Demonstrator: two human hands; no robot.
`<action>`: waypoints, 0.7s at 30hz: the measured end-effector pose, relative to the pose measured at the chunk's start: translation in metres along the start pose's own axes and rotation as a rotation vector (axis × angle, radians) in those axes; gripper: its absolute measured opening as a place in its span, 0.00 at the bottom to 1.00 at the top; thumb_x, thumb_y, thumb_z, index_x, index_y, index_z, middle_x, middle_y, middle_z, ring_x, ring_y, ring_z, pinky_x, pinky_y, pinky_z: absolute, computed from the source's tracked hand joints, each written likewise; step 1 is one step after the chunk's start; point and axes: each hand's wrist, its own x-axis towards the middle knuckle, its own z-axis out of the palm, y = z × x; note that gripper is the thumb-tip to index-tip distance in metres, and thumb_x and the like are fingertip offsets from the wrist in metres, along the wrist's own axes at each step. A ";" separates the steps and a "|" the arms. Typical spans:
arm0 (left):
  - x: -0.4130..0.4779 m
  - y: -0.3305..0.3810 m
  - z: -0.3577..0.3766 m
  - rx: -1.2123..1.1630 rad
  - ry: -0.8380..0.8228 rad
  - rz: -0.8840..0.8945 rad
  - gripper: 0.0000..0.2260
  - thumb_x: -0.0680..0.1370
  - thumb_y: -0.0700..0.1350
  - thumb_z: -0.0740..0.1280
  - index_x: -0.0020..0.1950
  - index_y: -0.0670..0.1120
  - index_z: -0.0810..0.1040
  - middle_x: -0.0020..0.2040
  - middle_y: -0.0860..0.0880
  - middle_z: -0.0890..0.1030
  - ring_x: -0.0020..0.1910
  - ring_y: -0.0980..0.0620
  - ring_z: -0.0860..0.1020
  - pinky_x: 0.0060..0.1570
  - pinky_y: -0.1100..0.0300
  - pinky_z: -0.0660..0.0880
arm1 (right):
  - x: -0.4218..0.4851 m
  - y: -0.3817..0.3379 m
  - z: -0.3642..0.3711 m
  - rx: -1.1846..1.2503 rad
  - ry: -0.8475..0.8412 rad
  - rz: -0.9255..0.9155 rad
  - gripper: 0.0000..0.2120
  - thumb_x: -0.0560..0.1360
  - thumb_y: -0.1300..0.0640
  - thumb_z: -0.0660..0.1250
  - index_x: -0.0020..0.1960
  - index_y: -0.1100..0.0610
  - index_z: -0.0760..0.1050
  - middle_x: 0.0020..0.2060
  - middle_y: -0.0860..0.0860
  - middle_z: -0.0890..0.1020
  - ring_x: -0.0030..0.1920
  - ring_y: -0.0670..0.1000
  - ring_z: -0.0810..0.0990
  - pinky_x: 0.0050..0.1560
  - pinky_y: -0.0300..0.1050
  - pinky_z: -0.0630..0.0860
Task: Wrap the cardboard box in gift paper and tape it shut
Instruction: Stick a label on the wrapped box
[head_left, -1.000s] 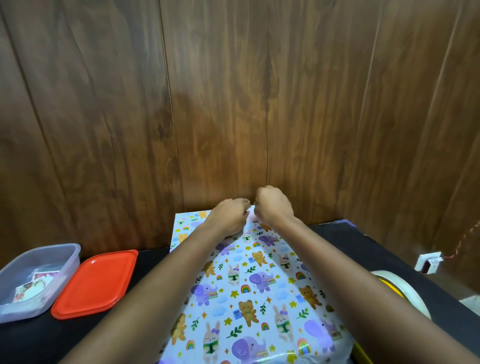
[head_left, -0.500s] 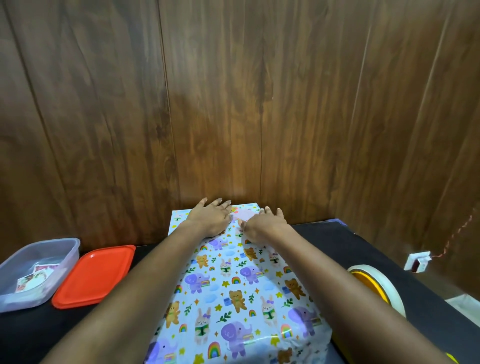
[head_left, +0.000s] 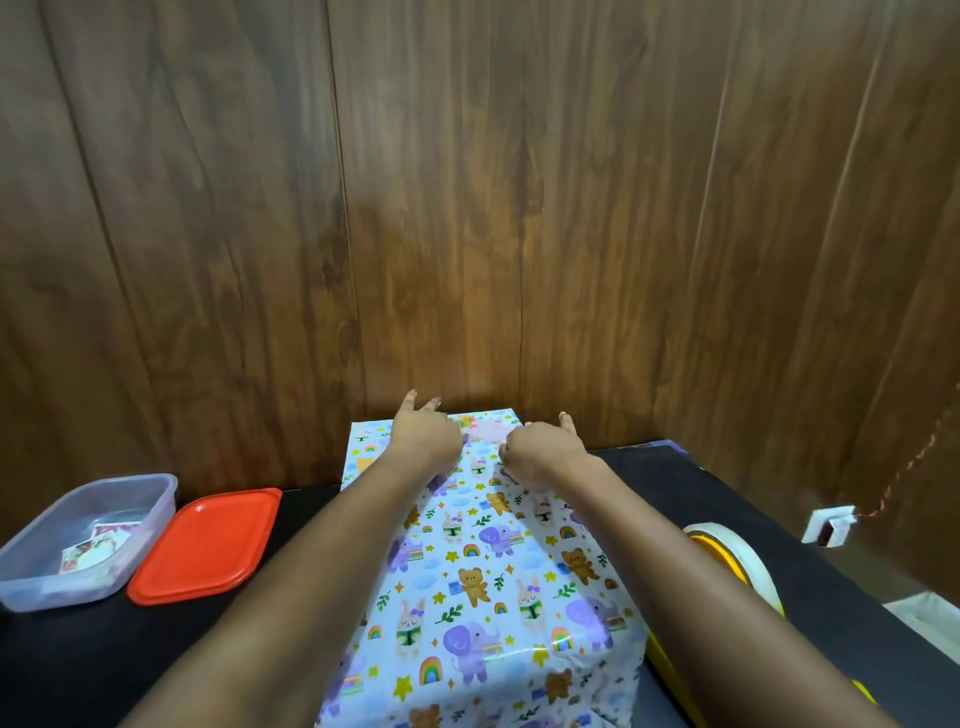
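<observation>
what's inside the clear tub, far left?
The clear tub holds a few printed picture cards lying on its bottom. Its frosted near wall blurs the rest, so anything else there cannot be told. The orange lid lies beside it.

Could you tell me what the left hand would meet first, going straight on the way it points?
Probably the brown wood-panelled wall right behind the gift-wrapped box, past the left hand; depth is unclear.
</observation>
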 end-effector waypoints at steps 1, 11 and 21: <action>-0.002 0.002 -0.003 -0.007 0.037 0.005 0.18 0.82 0.48 0.54 0.70 0.45 0.68 0.73 0.49 0.66 0.76 0.51 0.52 0.72 0.44 0.45 | 0.000 -0.001 0.000 0.054 0.028 -0.009 0.19 0.81 0.58 0.47 0.66 0.59 0.70 0.68 0.55 0.71 0.73 0.53 0.62 0.73 0.62 0.40; -0.028 -0.003 -0.004 -0.268 -0.084 0.024 0.21 0.84 0.49 0.44 0.77 0.46 0.52 0.77 0.51 0.54 0.76 0.49 0.52 0.73 0.42 0.44 | 0.000 -0.005 0.019 -0.009 0.083 0.020 0.20 0.83 0.54 0.47 0.70 0.60 0.65 0.71 0.55 0.68 0.73 0.53 0.61 0.73 0.62 0.42; -0.108 -0.041 -0.021 -1.153 0.256 -0.141 0.12 0.80 0.37 0.57 0.56 0.40 0.79 0.59 0.46 0.79 0.58 0.51 0.75 0.52 0.65 0.65 | -0.037 -0.007 -0.001 1.055 0.451 0.088 0.14 0.79 0.59 0.58 0.38 0.64 0.73 0.37 0.57 0.78 0.39 0.57 0.79 0.33 0.39 0.69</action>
